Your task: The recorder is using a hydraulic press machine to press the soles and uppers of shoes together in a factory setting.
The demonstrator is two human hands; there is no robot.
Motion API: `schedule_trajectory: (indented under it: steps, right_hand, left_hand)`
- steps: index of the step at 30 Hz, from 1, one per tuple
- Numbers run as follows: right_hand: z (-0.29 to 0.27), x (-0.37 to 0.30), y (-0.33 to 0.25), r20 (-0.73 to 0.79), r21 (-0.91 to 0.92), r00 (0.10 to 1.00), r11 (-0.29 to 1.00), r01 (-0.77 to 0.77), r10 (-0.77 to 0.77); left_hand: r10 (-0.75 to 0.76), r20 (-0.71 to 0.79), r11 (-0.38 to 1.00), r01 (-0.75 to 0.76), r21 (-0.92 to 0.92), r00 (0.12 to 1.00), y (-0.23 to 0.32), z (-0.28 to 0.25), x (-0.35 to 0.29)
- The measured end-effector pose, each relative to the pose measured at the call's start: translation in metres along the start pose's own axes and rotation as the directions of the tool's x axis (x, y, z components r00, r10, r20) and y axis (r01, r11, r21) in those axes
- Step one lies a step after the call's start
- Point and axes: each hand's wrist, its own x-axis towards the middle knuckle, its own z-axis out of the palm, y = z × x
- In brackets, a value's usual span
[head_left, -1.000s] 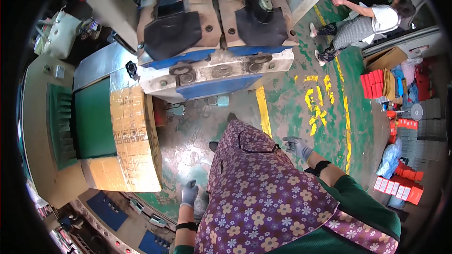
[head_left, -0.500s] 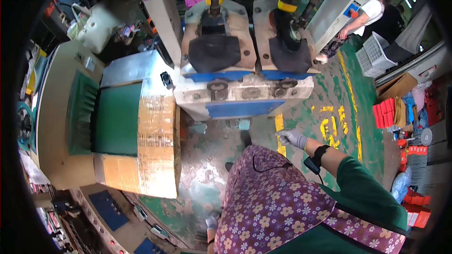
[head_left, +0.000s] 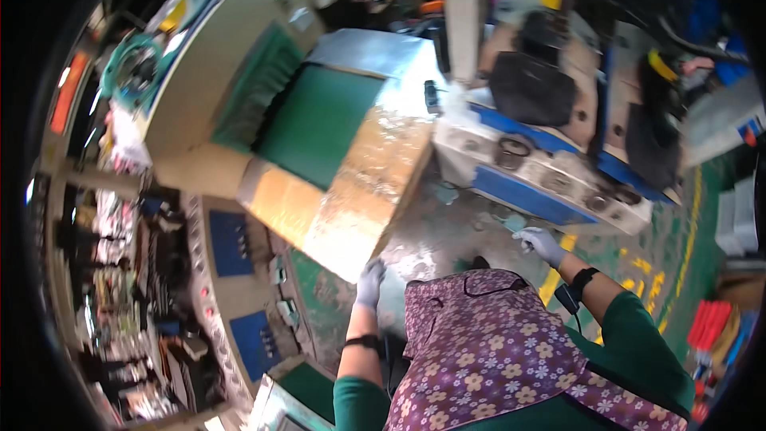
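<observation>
My left hand [head_left: 370, 283], in a pale grey glove, is just below the near corner of a cardboard-covered ledge [head_left: 363, 183]. Its fingers look loosely curled, with nothing visible in them; whether it touches the corner I cannot tell. My right hand [head_left: 539, 246], gloved alike, hangs in front of the pressing machine [head_left: 527, 191]. Its fingers are a little apart and hold nothing. The ledge surrounds a green conveyor belt [head_left: 323, 124], which runs out from under a green strip curtain [head_left: 259, 84] in a beige housing [head_left: 195, 104]. Dark pads [head_left: 531, 88] lie on the machine's stations.
Left of me stand a beige panel with blue plates [head_left: 231, 243] and racks of assorted goods [head_left: 120, 287]. A green-topped surface [head_left: 307, 391] is near my left elbow. Yellow lines [head_left: 558, 263] mark the floor at right, with red packages [head_left: 710, 323] beyond.
My view has swung left, so the conveyor and machine now sit further right. My left hand has come up from the lower edge toward the ledge corner. The right hand stays empty.
</observation>
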Motion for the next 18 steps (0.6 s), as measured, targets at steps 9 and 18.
schedule_trajectory:
  steps: [9, 18]
  right_hand:
    - [0.22, 0.167, -0.126, 0.285, 0.002, 0.857, 0.894, 0.448, -0.43]
    - [0.363, 0.349, -0.205, -0.339, -0.704, 0.656, 0.645, 0.298, -0.674]
  left_hand:
    - [0.201, 0.045, 0.979, -0.202, 0.019, 0.978, 0.207, -0.08, 0.151]
    - [0.471, 0.159, 0.764, -0.492, 0.418, 0.867, 0.382, -0.17, 0.482]
